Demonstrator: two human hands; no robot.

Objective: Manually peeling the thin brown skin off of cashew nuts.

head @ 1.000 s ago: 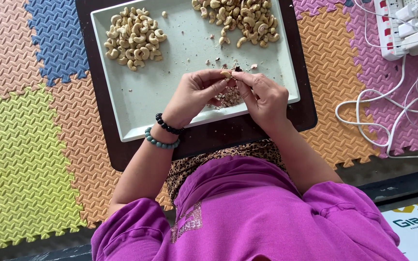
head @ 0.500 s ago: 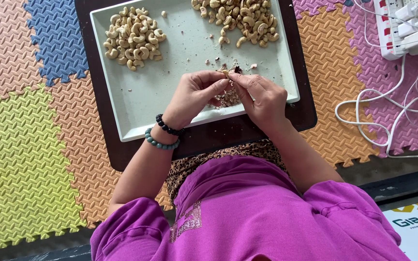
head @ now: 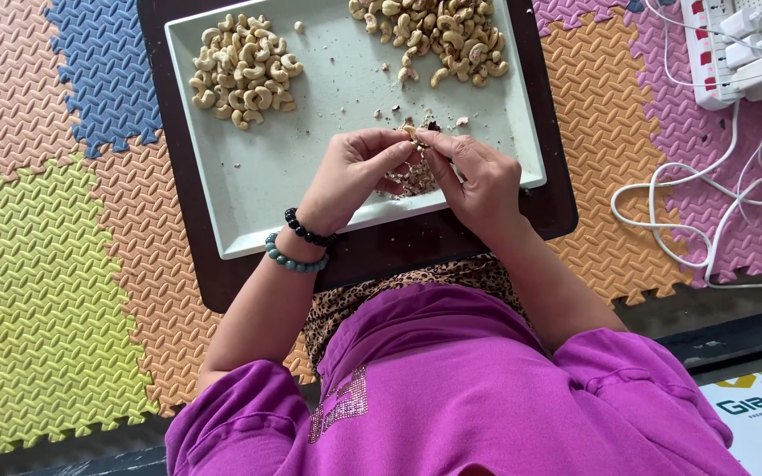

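Both hands pinch a single cashew above a pale tray
Left hand [head: 354, 172] and right hand [head: 480, 181] grip the cashew [head: 411, 132] by fingertips over the tray [head: 266, 189]; light, brittle, likely best held at its ends

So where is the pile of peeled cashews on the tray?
The peeled cashews lie in the tray's far left corner in the head view, beyond the left hand and apart from the browner pile at far right.

White sign [head: 756, 410], gold and black print, bottom right corner.
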